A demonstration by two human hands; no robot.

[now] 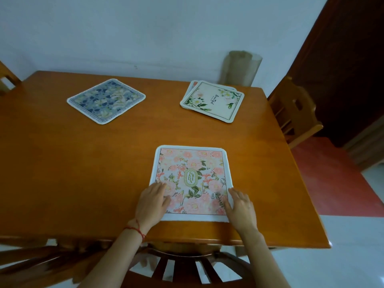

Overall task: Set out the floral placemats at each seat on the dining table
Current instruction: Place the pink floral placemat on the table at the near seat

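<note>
the pink floral square placemat with a white fabric border (192,179) lies flat on the orange-brown wooden dining table (62,173), in the lower centre of the frame, just inside the near table edge and above the wooden chair back (182,265). the left hand (152,201) rests on its lower left corner with fingers nearly straight, flat on the print; the right hand (239,206) lies along its lower right edge, fingers straight and together. neither grips anything.

the mat looks thin, light and soft, likely to sag or fold if lifted by one corner, so two opposite edges or corners seem the better hold; flat palms should slide it easily on the smooth wood.

it is near square, with no clear long axis. its sides run about parallel to the table edge, and the oval "garden" emblem stands upright toward the viewer.

in the upper left lies a blue floral placemat (106,100), turned diagonally. in the upper right sits a loose stack of cream floral placemats (212,101), also askew.
</note>
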